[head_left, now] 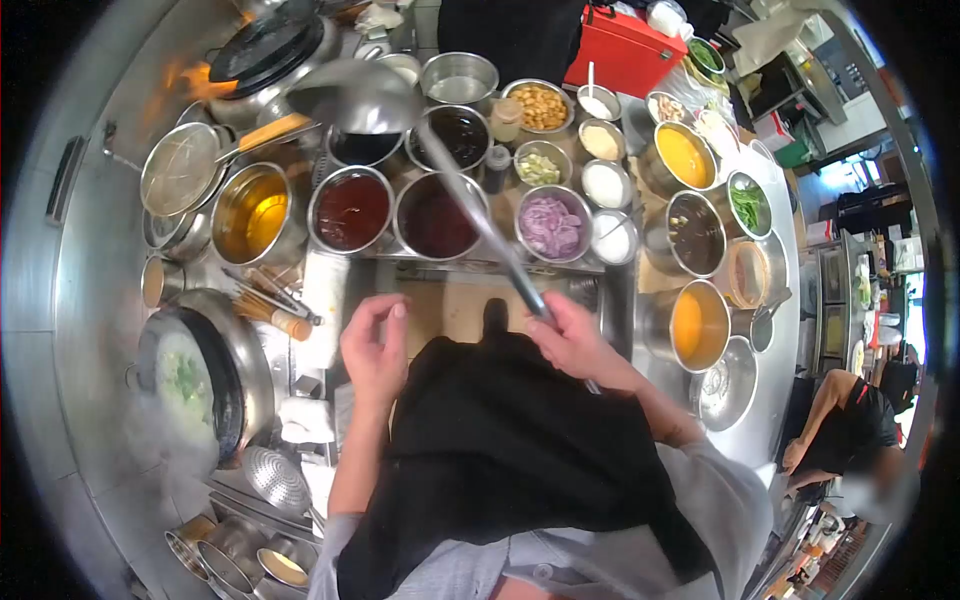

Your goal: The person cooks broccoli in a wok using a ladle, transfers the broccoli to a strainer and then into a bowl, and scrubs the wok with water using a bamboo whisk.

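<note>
My right hand is wrapped round the handle of a long metal ladle. The ladle's bowl hangs at the upper left, over the pots of dark sauce. My left hand is raised at the left of my black apron, its fingers curled with a gap between thumb and fingertips and nothing held. In front of my hands stand a pot of red sauce, a pot of dark sauce and a bowl of sliced purple onion.
At the left, a steaming wok holds pale liquid with greens. A pot of oil and a strainer stand behind it, near a flame. Orange sauce is at the right. Another person works at far right.
</note>
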A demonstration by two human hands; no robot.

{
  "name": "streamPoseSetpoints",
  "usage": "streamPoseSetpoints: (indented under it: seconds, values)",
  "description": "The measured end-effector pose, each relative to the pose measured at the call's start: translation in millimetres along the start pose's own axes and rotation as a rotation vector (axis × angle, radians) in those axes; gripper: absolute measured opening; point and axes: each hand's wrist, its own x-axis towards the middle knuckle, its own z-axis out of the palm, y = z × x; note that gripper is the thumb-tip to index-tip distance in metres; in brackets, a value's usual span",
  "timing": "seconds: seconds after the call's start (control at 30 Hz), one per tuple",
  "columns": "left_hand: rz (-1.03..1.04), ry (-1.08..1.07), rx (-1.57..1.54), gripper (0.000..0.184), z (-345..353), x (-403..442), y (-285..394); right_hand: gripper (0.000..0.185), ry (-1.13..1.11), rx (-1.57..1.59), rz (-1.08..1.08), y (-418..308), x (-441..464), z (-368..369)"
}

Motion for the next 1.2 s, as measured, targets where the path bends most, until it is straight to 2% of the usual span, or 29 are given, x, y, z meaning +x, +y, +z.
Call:
streamPoseSetpoints:
  seconds: [0.03,0.07,0.2,0.3,0.4,0.57,0.73,0.83,1.0,1.07,1.17,1.2]
  values:
    - [-0.004,-0.033,-0.033,0.01,18.0,6.5,-1.2,0.022,0.065,0.038,0.078,-1.3,-6.5,-15.0]
    - [-0.006,-0.063,-0.067,0.01,34.9,12.9,-1.4,0.021,0.147,0.076,-0.031,0.5,-7.2,-28.4]
    - [-0.103,-0.146,-0.194,0.011,87.9,29.9,2.9,0.027,0.4,-0.097,-0.039,31.8,12.8,-80.9]
    - [-0.087,-0.146,-0.257,0.011,107.1,32.0,2.3,0.032,0.549,-0.279,-0.152,19.0,41.3,-103.1]
    - [-0.119,-0.14,-0.289,0.011,111.8,32.6,1.9,0.033,0.564,-0.383,-0.066,12.9,82.4,-123.7]
    - [-0.122,-0.143,-0.321,0.011,117.5,40.9,-4.8,0.035,0.614,-0.523,-0.106,20.6,144.5,-134.8]
    - [-0.122,-0.135,-0.34,0.011,122.6,54.5,0.8,0.035,0.601,-0.567,-0.1,18.6,165.3,-135.4]
    - [-0.123,-0.123,-0.34,0.011,123.7,60.9,3.5,0.033,0.578,-0.508,-0.181,27.3,163.9,-135.4]
    - [-0.143,-0.12,-0.328,0.01,120.9,65.8,-5.7,0.044,0.517,-0.244,-0.102,39.6,163.2,-135.3]
    - [-0.142,-0.134,-0.299,0.01,121.7,66.3,-3.9,0.056,0.426,-0.133,0.04,36.8,156.9,-140.3]
    - [-0.153,-0.154,-0.362,0.01,120.0,67.9,-5.3,0.049,0.427,0.098,0.092,19.9,145.4,-133.3]
    - [-0.148,-0.158,-0.365,0.01,117.7,68.5,-4.4,0.037,0.419,0.234,0.078,7.8,138.7,-130.8]
